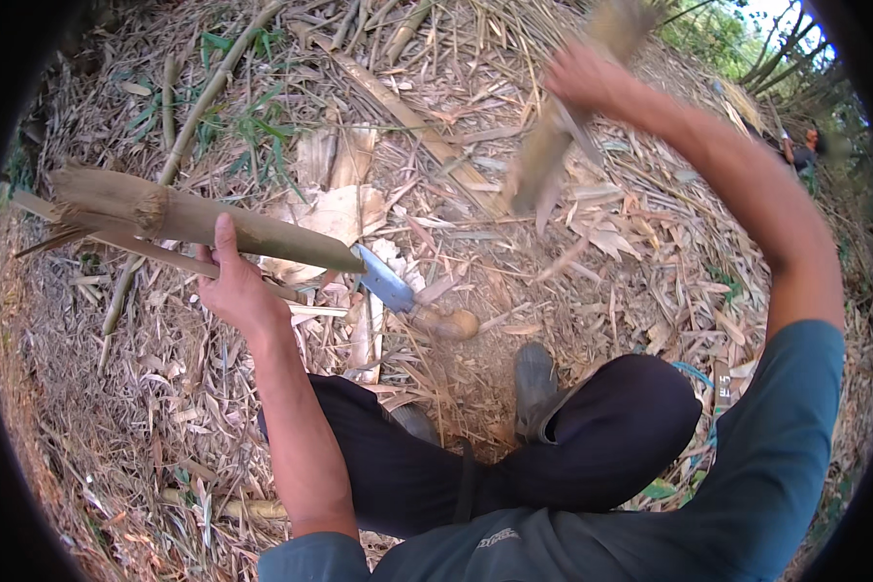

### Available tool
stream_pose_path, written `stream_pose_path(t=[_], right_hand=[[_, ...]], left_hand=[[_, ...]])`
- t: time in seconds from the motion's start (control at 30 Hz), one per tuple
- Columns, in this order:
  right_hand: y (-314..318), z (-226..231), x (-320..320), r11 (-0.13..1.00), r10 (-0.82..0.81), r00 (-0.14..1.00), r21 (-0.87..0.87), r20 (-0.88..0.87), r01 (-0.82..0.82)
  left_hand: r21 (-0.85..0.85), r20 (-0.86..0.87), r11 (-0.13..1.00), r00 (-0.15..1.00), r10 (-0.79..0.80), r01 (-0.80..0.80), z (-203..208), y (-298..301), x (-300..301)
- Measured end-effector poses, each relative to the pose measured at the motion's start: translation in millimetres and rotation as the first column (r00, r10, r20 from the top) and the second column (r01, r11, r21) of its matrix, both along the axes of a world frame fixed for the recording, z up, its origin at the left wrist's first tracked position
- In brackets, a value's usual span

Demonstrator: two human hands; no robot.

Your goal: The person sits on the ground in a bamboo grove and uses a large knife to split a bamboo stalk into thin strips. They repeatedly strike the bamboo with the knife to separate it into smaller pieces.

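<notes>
My left hand is closed around a thick bamboo piece, thumb on top and the other fingers hidden beneath. A thin split strip runs under the same piece. At the bamboo's right end is a broad knife, its blade partly hidden by the bamboo, so whether it is stuck in I cannot tell. The knife's rounded wooden handle points right, with no hand on it. Raised at the upper right, my right hand grips a second stout bamboo piece, smeared by motion.
Dry bamboo leaves and sheaths litter the ground. A long pole slants at the upper left near green shoots. My bent knees and dark shoes are close below the knife. Another person is far off at the right edge.
</notes>
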State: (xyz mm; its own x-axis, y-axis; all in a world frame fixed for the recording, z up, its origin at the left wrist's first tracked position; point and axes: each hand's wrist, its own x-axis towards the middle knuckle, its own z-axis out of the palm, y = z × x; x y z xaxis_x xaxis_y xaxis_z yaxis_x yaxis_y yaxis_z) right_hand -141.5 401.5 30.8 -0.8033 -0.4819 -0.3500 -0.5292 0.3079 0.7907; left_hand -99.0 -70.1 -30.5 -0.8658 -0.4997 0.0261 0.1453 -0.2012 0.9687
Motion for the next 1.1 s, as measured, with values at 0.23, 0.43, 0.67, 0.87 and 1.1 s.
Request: stream_pose_path(t=[0.23,0.43,0.67,0.87,1.1], right_hand=[[-143,89,-178,0.897,0.075,0.919,-0.377,-0.388,-0.232],[-191,-70,-59,0.581,0.156,0.987,-0.806,-0.025,-0.112],[-11,-229,146,0.442,-0.704,0.307,0.056,0.641,0.895],[3,-288,238,-0.062,-0.676,0.162,-0.275,0.719,0.960],[1,-314,258,-0.242,-0.730,0.152,-0.460,0.666,0.854]], left_hand=[[-0.062,-0.026,0.998,0.999,-0.024,0.022,9,-2,9],[-0.171,-0.066,0.985,0.998,-0.005,-0.007,11,-35,11],[-0.172,0.029,0.982,0.996,-0.080,0.084,-5,-17,1],[-0.306,0.106,0.946,0.991,-0.079,0.108,-12,4,-2],[-0.323,0.154,0.939,0.986,-0.069,0.116,-13,34,0]])
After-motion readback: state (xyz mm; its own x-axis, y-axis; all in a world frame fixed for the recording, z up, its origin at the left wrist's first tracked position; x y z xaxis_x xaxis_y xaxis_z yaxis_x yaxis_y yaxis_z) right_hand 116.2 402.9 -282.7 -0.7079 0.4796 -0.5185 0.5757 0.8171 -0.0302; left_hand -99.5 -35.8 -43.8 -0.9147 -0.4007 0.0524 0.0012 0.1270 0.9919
